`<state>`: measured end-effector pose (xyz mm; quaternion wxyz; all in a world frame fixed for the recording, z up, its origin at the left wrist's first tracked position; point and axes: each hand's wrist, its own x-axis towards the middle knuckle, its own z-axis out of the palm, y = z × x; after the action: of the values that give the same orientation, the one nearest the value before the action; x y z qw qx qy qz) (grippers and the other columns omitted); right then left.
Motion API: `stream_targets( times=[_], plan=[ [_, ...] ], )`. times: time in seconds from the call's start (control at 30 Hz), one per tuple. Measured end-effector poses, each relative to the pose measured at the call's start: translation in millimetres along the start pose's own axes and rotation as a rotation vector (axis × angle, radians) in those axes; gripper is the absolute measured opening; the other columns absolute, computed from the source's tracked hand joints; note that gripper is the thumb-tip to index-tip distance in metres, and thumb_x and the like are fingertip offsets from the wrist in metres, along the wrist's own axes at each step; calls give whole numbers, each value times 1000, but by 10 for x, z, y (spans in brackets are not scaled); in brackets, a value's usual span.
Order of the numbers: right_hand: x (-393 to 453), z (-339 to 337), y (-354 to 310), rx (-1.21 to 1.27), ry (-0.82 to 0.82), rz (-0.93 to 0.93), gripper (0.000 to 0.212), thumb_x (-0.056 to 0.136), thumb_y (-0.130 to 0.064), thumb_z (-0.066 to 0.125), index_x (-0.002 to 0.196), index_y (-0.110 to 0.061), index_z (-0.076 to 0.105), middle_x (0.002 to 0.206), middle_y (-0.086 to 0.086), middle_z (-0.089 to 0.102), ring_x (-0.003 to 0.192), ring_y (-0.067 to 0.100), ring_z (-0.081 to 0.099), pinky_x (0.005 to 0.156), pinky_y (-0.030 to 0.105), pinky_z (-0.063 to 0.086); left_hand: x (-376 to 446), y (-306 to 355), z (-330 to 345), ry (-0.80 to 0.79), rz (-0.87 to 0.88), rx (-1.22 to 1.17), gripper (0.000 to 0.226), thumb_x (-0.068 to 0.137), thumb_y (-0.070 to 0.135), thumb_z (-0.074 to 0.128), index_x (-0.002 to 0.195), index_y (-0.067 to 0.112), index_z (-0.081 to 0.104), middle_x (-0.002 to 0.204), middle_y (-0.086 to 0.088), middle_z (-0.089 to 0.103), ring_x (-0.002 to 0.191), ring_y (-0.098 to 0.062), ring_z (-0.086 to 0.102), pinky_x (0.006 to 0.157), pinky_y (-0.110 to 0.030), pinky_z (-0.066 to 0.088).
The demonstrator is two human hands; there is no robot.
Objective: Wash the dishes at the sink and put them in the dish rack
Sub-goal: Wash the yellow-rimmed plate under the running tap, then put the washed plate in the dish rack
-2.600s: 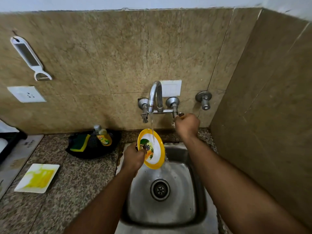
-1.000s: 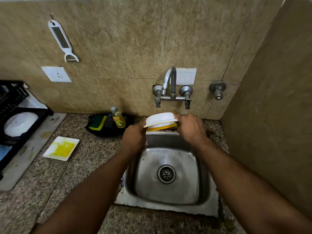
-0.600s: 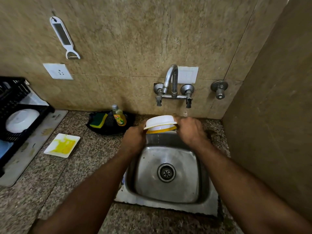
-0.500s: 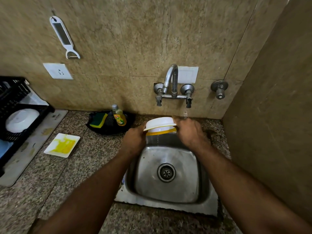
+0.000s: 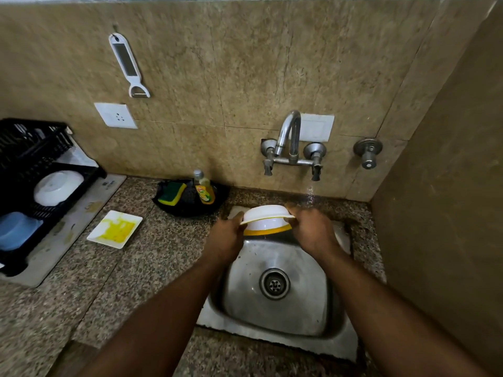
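A white bowl with a yellow rim (image 5: 265, 220) is held upside down over the back edge of the steel sink (image 5: 277, 308). My left hand (image 5: 227, 239) grips its left side and my right hand (image 5: 313, 232) grips its right side. The tap (image 5: 291, 142) above is not running. At the left stands a black dish rack (image 5: 32, 164) with a white bowl (image 5: 58, 187) and a blue bowl (image 5: 16, 229) in it. A white square plate (image 5: 115, 229) smeared with yellow lies on the counter.
A black tray (image 5: 190, 200) behind the sink holds a green-and-yellow sponge (image 5: 172, 192) and a dish soap bottle (image 5: 204, 189). A peeler (image 5: 129, 65) hangs on the tiled wall above a socket (image 5: 115, 115). A wall closes the right side.
The tap has been shut off and my right hand came from its handle to the bowl. The bowl was turned face down, and both hands have lowered it slightly toward the sink.
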<state>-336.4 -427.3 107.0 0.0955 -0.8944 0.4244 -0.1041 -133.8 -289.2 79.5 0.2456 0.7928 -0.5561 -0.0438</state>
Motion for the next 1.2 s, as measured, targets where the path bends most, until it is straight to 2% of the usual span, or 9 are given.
stream_targets(
  times=[0.1,0.17,0.27,0.37,0.53,0.63,0.87,1.03,1.2],
  plan=[
    [4,100,-25,384,5,288,55,84,-50,77,130,-21,69,113,7,77,103,29,72,89,39,58,-78,-33,-90,35,-18,-25,45,97,41,42,132,23,64,94,-11,77,82,-33,72,71,-42,57],
    [21,91,-72,809,-178,620,46,81,-39,82,114,-8,74,91,12,79,81,28,76,82,43,62,-153,-100,-162,73,-38,-54,45,98,52,44,129,26,64,93,-6,77,81,-26,73,70,-36,56],
    [-6,26,-215,1465,-578,922,38,92,-23,62,118,6,63,99,28,75,90,36,75,80,44,60,-308,-233,-228,133,-57,-44,70,93,69,29,129,22,66,93,-9,77,82,-32,72,68,-36,53],
    [-26,50,-435,1766,-565,999,31,101,-14,54,122,8,57,111,34,69,100,42,70,72,48,64,-480,-312,-227,128,-69,-5,75,90,56,31,140,11,61,99,-18,77,86,-37,72,72,-39,55],
    [-18,191,-730,1827,-472,1029,33,103,9,43,135,9,50,118,27,65,130,40,57,102,52,49,-616,-363,-317,51,-174,-78,74,87,53,39,148,13,54,109,-18,76,93,-34,73,79,-36,55],
    [-44,219,-824,1805,-478,1016,35,103,10,43,138,9,47,132,28,59,133,40,54,101,54,47,-642,-526,-414,-82,-220,-56,77,86,50,50,154,12,45,118,-20,73,106,-36,70,89,-39,53],
    [-56,287,-1139,1715,-513,957,40,103,7,48,142,7,46,129,25,63,118,38,62,95,54,51,-756,-880,-825,-246,-367,13,88,84,43,78,157,14,39,150,-12,55,137,-26,52,109,-30,40],
    [153,235,-1774,1693,-555,856,41,104,4,49,145,6,43,137,26,60,118,37,62,92,53,50,-747,-1324,-1469,-190,-430,63,84,87,46,75,157,18,39,156,-10,48,141,-27,48,109,-34,43],
    [542,274,-2707,1702,-630,723,39,104,2,51,142,4,47,106,17,68,89,28,66,90,51,50,-764,-2045,-2246,-31,-539,115,73,95,47,65,156,15,41,153,-12,51,136,-30,51,106,-37,45]
  ],
)
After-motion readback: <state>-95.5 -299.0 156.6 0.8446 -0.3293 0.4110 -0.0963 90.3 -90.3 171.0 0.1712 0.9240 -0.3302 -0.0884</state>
